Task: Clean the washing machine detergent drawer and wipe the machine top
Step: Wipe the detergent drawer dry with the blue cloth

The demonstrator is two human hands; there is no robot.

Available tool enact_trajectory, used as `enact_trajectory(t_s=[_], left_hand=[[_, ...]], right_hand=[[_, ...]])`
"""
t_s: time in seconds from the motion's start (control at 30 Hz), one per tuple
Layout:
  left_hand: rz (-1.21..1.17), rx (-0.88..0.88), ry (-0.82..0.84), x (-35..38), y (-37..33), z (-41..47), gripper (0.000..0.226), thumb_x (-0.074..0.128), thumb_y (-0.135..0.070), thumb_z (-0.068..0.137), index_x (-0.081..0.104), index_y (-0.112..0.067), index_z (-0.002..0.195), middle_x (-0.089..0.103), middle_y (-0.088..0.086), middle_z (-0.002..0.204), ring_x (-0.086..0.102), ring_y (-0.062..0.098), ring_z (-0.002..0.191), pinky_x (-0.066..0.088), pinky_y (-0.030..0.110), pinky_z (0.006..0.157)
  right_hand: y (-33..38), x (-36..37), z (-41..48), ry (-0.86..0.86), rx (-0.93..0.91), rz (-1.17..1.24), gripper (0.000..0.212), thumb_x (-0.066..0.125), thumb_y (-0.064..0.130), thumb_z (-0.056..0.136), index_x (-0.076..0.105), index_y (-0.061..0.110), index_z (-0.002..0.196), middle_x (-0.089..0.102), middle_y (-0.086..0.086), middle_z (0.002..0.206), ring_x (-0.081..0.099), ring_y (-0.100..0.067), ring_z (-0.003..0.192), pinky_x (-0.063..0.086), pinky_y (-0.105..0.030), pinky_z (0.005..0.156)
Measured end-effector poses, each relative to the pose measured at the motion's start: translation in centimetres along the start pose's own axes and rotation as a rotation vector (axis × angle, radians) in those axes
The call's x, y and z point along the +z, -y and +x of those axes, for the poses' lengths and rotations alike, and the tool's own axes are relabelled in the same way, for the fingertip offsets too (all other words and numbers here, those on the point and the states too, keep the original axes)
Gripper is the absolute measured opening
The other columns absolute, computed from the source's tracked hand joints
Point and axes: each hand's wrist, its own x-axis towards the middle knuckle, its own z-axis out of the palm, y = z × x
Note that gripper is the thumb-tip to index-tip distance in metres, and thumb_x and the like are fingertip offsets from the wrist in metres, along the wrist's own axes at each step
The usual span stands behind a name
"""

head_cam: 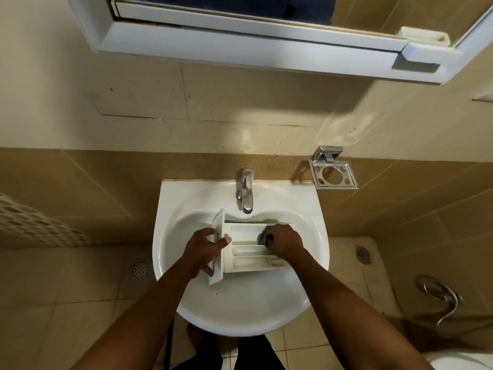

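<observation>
Grey object [262, 238], mostly hidden, is pinched in my right hand [285, 241]; my left hand [202, 251] clasps the detergent drawer [248, 260] by its front, which spans both grips.

Bare forearms [149, 303] run to the left hand [205, 249] and right hand [284, 241], with dark trousers [253, 353] below.

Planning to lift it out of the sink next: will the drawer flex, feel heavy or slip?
The drawer looks like thin moulded white plastic with dividers, so it is probably stiff and light. Its smooth walls may be slippery if wet. The left hand grips the broad front panel, which likely makes that end heavier, so it may tip that way.
</observation>
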Motion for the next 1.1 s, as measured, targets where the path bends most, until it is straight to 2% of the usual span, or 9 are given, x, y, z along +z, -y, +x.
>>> enact_trajectory(t_s=[0.1, 0.2, 0.37, 0.43, 0.5, 0.57, 0.7, 0.93, 1.1], left_hand=[[-0.005, 0.0, -0.005, 0.0, 0.0, 0.0, 0.077, 0.084, -0.048, 0.079, 0.051, -0.022, 0.144, 0.057, 0.007, 0.125, 0.063, 0.021, 0.094, 0.06, 0.05, 0.049], [-0.007, 0.002, -0.005, -0.1, 0.0, -0.1, 0.077, 0.084, -0.049, 0.079, 0.051, -0.022, 0.143, 0.057, 0.007, 0.125, 0.062, 0.024, 0.098, 0.06, 0.051, 0.049], [-0.017, 0.01, -0.001, -0.1, -0.1, -0.3, 0.077, 0.084, -0.047, 0.079, 0.05, -0.022, 0.144, 0.055, 0.003, 0.124, 0.062, 0.02, 0.095, 0.06, 0.052, 0.05], [-0.01, 0.015, -0.004, -0.1, -0.2, -0.3, 0.075, 0.083, -0.046, 0.08, 0.051, -0.022, 0.143, 0.054, 0.001, 0.121, 0.061, 0.017, 0.091, 0.061, 0.054, 0.051], [-0.006, 0.015, -0.011, 0.0, -0.2, -0.4, 0.074, 0.083, -0.046, 0.081, 0.052, -0.021, 0.143, 0.054, -0.001, 0.117, 0.06, 0.015, 0.089, 0.06, 0.056, 0.052], [-0.011, 0.011, -0.011, 0.1, -0.2, -0.4, 0.072, 0.083, -0.045, 0.081, 0.052, -0.02, 0.142, 0.056, -0.004, 0.109, 0.06, 0.016, 0.089, 0.06, 0.056, 0.052], [-0.015, 0.008, -0.013, -0.1, -0.1, -0.4, 0.073, 0.084, -0.046, 0.08, 0.052, -0.021, 0.142, 0.054, 0.0, 0.121, 0.059, 0.017, 0.091, 0.06, 0.054, 0.05], [-0.013, 0.021, -0.017, 0.0, 0.0, -0.2, 0.072, 0.083, -0.046, 0.081, 0.052, -0.023, 0.142, 0.054, 0.004, 0.127, 0.058, 0.015, 0.089, 0.06, 0.049, 0.048], [-0.011, 0.026, -0.025, 0.2, 0.2, 0.1, 0.069, 0.083, -0.045, 0.081, 0.054, -0.023, 0.14, 0.055, 0.003, 0.124, 0.061, 0.018, 0.089, 0.06, 0.051, 0.048]], right_hand=[[0.7, -0.3, 0.0, 0.032, -0.022, -0.069, 0.025, 0.059, 0.027, 0.092, 0.074, 0.024, 0.112, 0.072, -0.003, 0.116, 0.065, -0.029, 0.111, 0.054, -0.036, 0.09], [1.2, -1.3, -0.5, -0.028, 0.04, 0.015, 0.023, 0.061, 0.033, 0.092, 0.076, 0.021, 0.103, 0.075, -0.003, 0.107, 0.068, -0.026, 0.104, 0.054, -0.032, 0.084], [-0.4, -3.5, -1.3, -0.375, 0.194, 0.047, 0.023, 0.061, 0.034, 0.093, 0.073, 0.016, 0.101, 0.074, -0.005, 0.1, 0.069, -0.028, 0.094, 0.053, -0.03, 0.08], [-0.1, -2.9, -1.6, -0.278, 0.112, 0.119, 0.022, 0.064, 0.02, 0.093, 0.07, 0.014, 0.113, 0.069, -0.009, 0.118, 0.066, -0.03, 0.106, 0.053, -0.034, 0.092], [0.1, -1.8, -2.1, -0.166, 0.067, 0.208, 0.039, 0.07, 0.008, 0.088, 0.063, 0.016, 0.125, 0.057, -0.008, 0.134, 0.06, -0.03, 0.119, 0.048, -0.037, 0.105], [-0.2, -1.4, -2.1, -0.184, 0.079, 0.274, 0.041, 0.072, 0.002, 0.085, 0.064, 0.019, 0.122, 0.056, -0.005, 0.132, 0.06, -0.026, 0.117, 0.049, -0.037, 0.106], [-1.5, -2.4, -1.6, -0.223, 0.169, 0.166, 0.012, 0.068, 0.023, 0.094, 0.074, 0.017, 0.101, 0.073, -0.004, 0.106, 0.067, -0.022, 0.093, 0.056, -0.032, 0.086], [-0.4, -0.5, -1.7, -0.041, 0.107, -0.145, 0.035, 0.059, 0.036, 0.093, 0.065, 0.015, 0.12, 0.07, -0.008, 0.121, 0.065, -0.031, 0.112, 0.052, -0.038, 0.094], [-0.5, -1.2, -1.0, 0.009, 0.134, -0.044, 0.053, 0.06, 0.038, 0.093, 0.051, 0.005, 0.133, 0.065, -0.014, 0.126, 0.062, -0.034, 0.117, 0.052, -0.043, 0.098]])
